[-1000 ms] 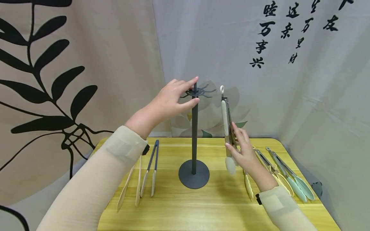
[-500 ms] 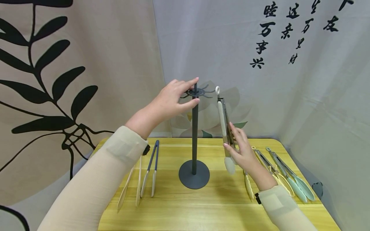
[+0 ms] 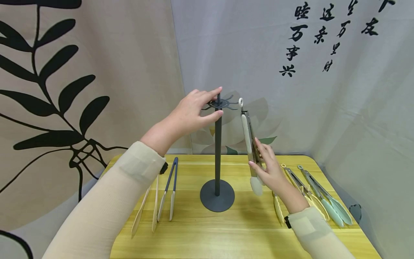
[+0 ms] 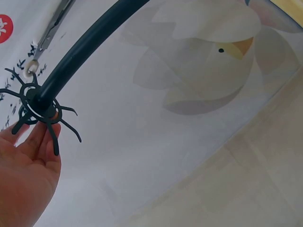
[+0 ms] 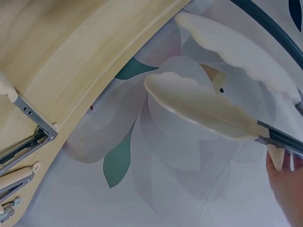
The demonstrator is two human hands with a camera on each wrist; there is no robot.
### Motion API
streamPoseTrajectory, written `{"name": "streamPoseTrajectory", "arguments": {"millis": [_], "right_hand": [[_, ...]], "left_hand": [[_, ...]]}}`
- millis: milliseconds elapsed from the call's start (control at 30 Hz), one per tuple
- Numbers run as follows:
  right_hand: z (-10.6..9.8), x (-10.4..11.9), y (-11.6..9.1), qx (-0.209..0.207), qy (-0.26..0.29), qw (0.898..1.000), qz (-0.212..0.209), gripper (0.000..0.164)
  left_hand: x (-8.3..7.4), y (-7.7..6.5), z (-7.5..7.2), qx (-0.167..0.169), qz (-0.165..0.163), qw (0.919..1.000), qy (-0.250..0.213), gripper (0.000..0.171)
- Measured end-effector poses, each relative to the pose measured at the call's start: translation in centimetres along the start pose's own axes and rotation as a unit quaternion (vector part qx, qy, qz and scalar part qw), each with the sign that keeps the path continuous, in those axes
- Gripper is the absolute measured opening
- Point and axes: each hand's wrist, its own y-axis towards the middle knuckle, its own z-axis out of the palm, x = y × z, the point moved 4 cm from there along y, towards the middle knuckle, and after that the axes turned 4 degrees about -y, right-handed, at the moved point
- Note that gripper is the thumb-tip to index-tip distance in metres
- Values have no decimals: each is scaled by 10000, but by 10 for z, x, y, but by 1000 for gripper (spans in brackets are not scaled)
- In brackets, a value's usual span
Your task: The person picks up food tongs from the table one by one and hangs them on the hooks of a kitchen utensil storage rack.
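Observation:
A dark grey utensil stand [image 3: 218,151] with a ring of curved hooks stands upright on the table. At its top my left hand [image 3: 191,109] holds on, index finger by the post tip and thumb below the hooks; the left wrist view shows fingers [image 4: 40,142] behind the hook ring. To the right of the pole, my right hand [image 3: 270,171] grips a pair of white-handled metal tongs [image 3: 248,138] raised hanging-ring up. Their pale scalloped heads [image 5: 203,106] point down. The hanging ring [image 4: 31,67] meets a hook's tip; whether the hook passes through it I cannot tell.
Blue-handled tongs [image 3: 171,187] and cream tongs [image 3: 154,208] lie left on the wooden table [image 3: 207,233]. Yellow tongs [image 3: 305,190] and mint green tongs [image 3: 333,205] lie at the right. A printed curtain [image 3: 239,43] hangs behind the table.
My right hand has shifted slightly left with the tongs, tilting their top toward the stand until the hanging ring reaches a right-side hook. My left hand has stayed put.

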Motion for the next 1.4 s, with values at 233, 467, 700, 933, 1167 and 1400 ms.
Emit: {"name": "streamPoseTrajectory", "arguments": {"millis": [233, 467, 700, 933, 1167, 1400], "right_hand": [[3, -3, 1, 151, 24, 9998, 128, 70], [6, -2, 1, 202, 49, 9997, 120, 70], [8, 2, 2, 145, 19, 9999, -23, 70], [9, 3, 3, 181, 82, 9998, -73, 70], [11, 3, 4, 173, 131, 9997, -74, 70], [13, 4, 5, 180, 165, 9997, -54, 69]], "left_hand": [[0, 0, 0, 13, -27, 10000, 0, 66], [0, 0, 0, 44, -62, 10000, -12, 67], [-1, 0, 1, 66, -87, 9999, 16, 66], [-1, 0, 1, 50, -94, 9999, 35, 66], [-1, 0, 1, 44, -46, 10000, 11, 66], [-1, 0, 1, 18, -26, 10000, 6, 66]]}}
